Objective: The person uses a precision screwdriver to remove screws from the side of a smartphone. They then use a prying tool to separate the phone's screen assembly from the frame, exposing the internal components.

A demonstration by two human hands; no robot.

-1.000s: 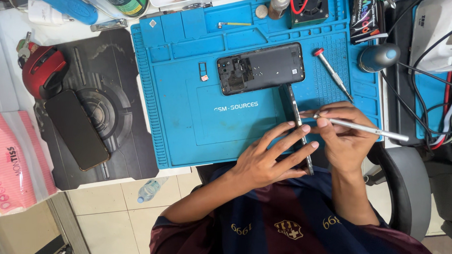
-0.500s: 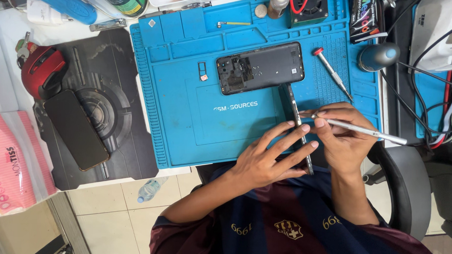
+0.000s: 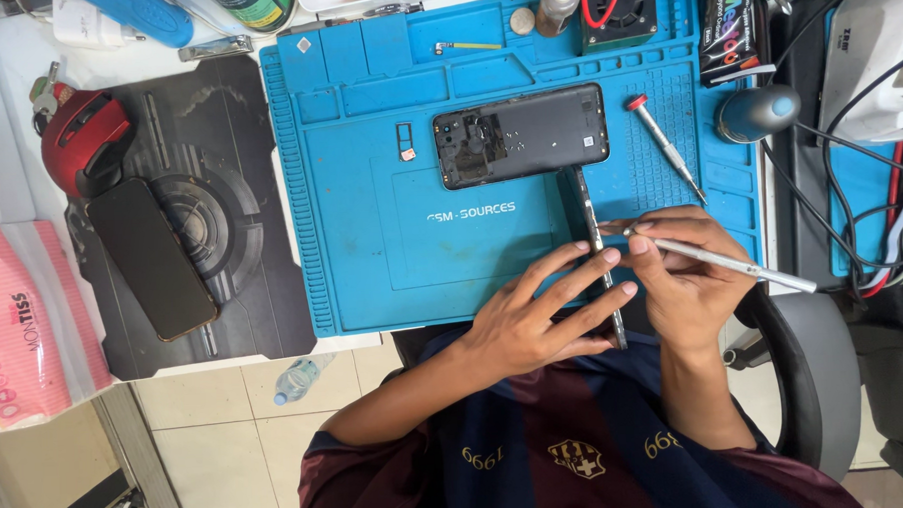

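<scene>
Landmark: the blue work mat (image 3: 371, 237), ridged along its edges and divided into small trays along its far side.
Held piece: a thin dark phone part (image 3: 599, 259), seen edge-on as a long narrow strip, over the mat's near edge and reaching from just below the opened phone towards the person's chest.
Left hand (image 3: 534, 316): fingers spread along the strip's side, steadying it; the thumb is hidden, so how firmly it grips cannot be told.
Right hand (image 3: 687, 276): fingers pinched narrowly around a slim silver tool (image 3: 722, 260), whose tip meets the strip near its middle.
Opened phone (image 3: 520, 134): lies flat at the mat's centre, back cover off, dark inner parts and camera area exposed.
Screwdriver (image 3: 665, 146): red-capped, lying on the mat just right of the opened phone.
Black phone (image 3: 151, 256): face-down or dark-screened, on a black pad (image 3: 233, 292) left of the mat.
Red mouse (image 3: 85, 142): on the same pad, further from the person.
Pink packet (image 3: 14, 329): soft, rectangular, well left of the mat, its left part cut off.
Black tube package (image 3: 729, 24): at the mat's far right corner, with coloured print.
Small fan (image 3: 618, 8): black, red-wired, at the mat's far edge, partly cut off.
Hard to make out: the tiny parts in the mat's trays.
</scene>
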